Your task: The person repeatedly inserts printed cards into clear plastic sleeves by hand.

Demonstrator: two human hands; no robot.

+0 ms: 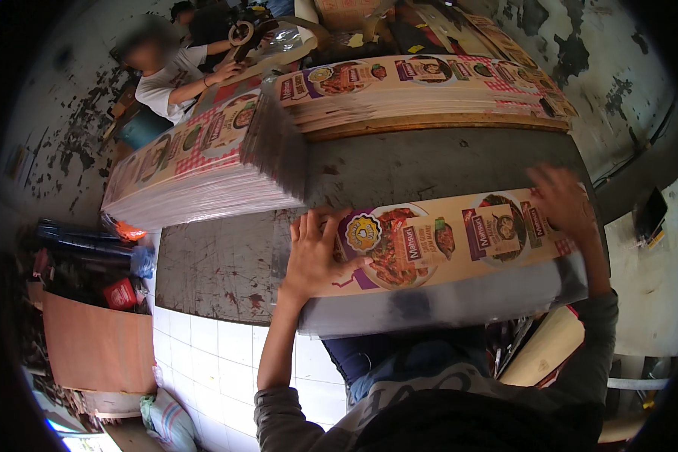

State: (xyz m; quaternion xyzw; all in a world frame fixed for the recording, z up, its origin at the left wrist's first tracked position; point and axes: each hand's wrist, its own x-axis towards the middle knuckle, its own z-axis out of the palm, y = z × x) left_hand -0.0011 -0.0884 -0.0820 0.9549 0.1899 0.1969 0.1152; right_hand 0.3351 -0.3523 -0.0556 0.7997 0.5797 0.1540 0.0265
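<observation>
A long printed cardboard sheet (457, 256) with food pictures lies across the near side of the dark table. Clear plastic film (429, 306) extends from its near edge and hangs over the table's front edge. My left hand (313, 255) rests on the sheet's left end, its thumb stretched across the print and its fingers apart. Over the right end is my right hand (563, 197), its fingers smeared by motion. Whether that hand grips the sheet or the film cannot be made out.
A tall stack of film-covered printed sheets (203, 188) stands at the table's left, and another long stack (422, 94) lies along its far edge. A co-worker (175, 79) is beyond the left stack. A roll of tape (241, 33) is near them. The scratched tabletop (226, 264) shows between.
</observation>
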